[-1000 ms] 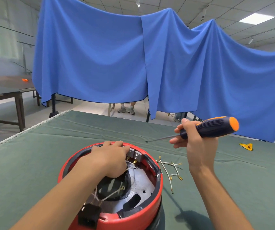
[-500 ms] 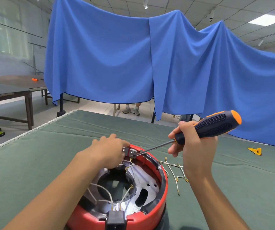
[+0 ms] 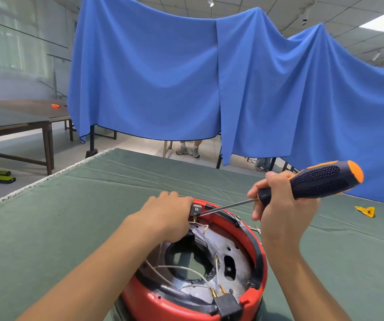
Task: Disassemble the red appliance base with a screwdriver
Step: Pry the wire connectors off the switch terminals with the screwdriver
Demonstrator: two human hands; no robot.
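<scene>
Fingers of the right hand (image 3: 281,212) wrap the screwdriver (image 3: 311,181), tip at a metal terminal block (image 3: 196,209); left hand (image 3: 170,214) fingers grip the red appliance base (image 3: 259,269) rim.

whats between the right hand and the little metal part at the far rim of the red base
Only the screwdriver shaft spans that stretch in the head view, running from the right hand to the metal part on the red base.

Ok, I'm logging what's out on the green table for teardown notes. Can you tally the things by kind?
Red appliance base: 1
Screwdriver, held in the right hand: 1
Yellow plastic piece: 1
Loose wire bundle, mostly hidden, strands uncountable: 1
Total: 4
</scene>
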